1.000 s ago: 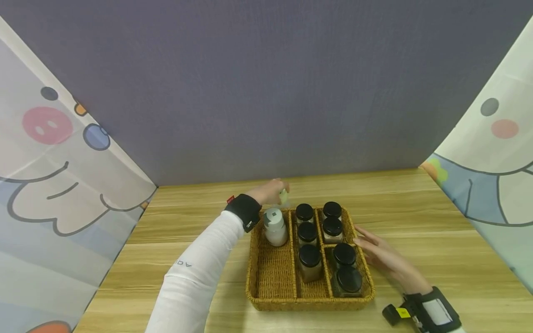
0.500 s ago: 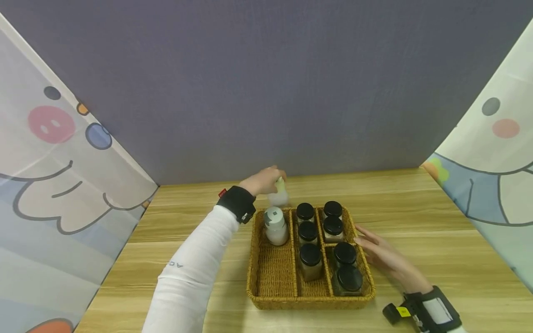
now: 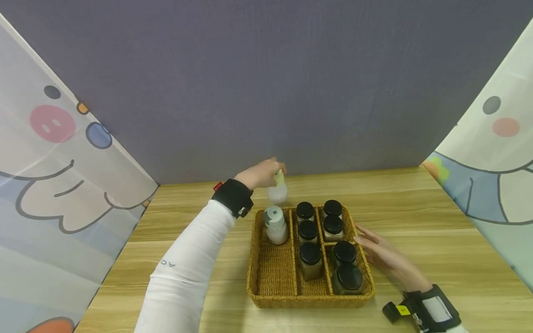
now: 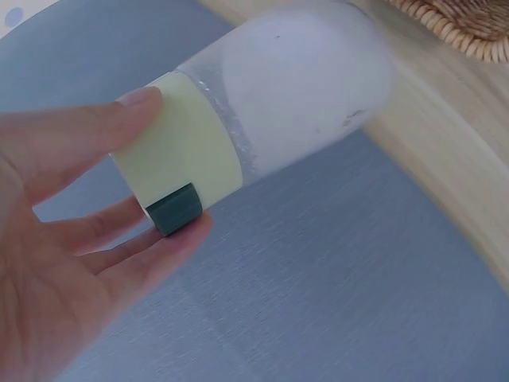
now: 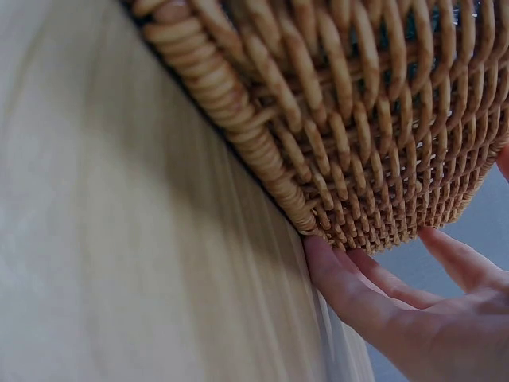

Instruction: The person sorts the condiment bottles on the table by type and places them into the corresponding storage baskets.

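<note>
My left hand (image 3: 260, 175) grips a seasoning jar (image 3: 277, 192) by its lid, beyond the back left corner of the wicker basket (image 3: 308, 304). In the left wrist view the lid (image 4: 179, 139) is pale yellow-green with a dark green tab, held between thumb and fingers. White contents show through the jar's clear body, which tilts away from the palm. My right hand (image 3: 389, 259) rests its fingertips on the basket's right side. Seen from the right wrist, those fingers (image 5: 350, 294) lie extended against the woven wall (image 5: 358, 135).
A second white-filled jar (image 3: 275, 226) with a grey-green lid stands at the back of the basket's left compartment. Several black-lidded jars (image 3: 310, 259) fill the middle and right compartments. A grey panel (image 3: 266, 92) rises behind the wooden table (image 3: 179, 231).
My left hand has moved back and slightly left, away from the basket, carrying the jar with it. The right hand has stayed at the basket's side.
</note>
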Available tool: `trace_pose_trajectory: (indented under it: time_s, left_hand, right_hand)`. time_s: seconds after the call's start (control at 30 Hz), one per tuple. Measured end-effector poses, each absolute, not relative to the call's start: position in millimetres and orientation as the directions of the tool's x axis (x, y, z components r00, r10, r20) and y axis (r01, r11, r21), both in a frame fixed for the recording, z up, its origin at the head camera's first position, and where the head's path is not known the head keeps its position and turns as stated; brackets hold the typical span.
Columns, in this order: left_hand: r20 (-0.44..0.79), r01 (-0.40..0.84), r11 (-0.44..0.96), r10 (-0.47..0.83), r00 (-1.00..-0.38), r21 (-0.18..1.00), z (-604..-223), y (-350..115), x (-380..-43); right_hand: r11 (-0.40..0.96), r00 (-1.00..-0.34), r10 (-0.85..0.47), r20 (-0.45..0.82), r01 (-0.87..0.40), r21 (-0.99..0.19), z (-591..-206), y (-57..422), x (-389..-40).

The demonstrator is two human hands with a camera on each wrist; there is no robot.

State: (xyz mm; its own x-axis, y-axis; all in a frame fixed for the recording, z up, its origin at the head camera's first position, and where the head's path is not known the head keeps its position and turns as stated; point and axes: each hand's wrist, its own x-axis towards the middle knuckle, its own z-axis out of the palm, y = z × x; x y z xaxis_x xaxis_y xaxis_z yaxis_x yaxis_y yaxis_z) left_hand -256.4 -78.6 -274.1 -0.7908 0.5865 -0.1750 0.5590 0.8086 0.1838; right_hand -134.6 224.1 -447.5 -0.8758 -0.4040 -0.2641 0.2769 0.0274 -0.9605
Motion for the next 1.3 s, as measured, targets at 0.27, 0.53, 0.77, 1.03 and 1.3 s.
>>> trace_pose_trajectory:
  time_s: [0.27, 0.53, 0.77, 1.03, 1.3]
  left_hand:
    - [-0.155, 0.574, 0.803, 0.594, -0.789, 0.158, -262, -80, -251]
    - [-0.126, 0.593, 0.794, 0.607, -0.785, 0.134, -251, -80, -243]
    - [-0.126, 0.612, 0.782, 0.623, -0.772, 0.117, -244, -77, -234]
    - [-0.128, 0.641, 0.76, 0.65, -0.749, 0.105, -237, -74, -221]
    - [-0.14, 0.673, 0.732, 0.681, -0.719, 0.106, -234, -71, -207]
  right_hand:
    - [0.031, -0.876, -0.404, -0.264, 0.275, -0.961, -447, 224, -134]
    - [0.024, -0.877, -0.403, -0.262, 0.276, -0.961, -449, 224, -135]
    - [0.023, -0.876, -0.405, -0.26, 0.275, -0.961, -448, 224, -135]
    - [0.034, -0.871, -0.418, -0.259, 0.27, -0.962, -450, 224, -136]
    - [0.031, -0.874, -0.405, -0.268, 0.279, -0.96, -448, 224, -135]
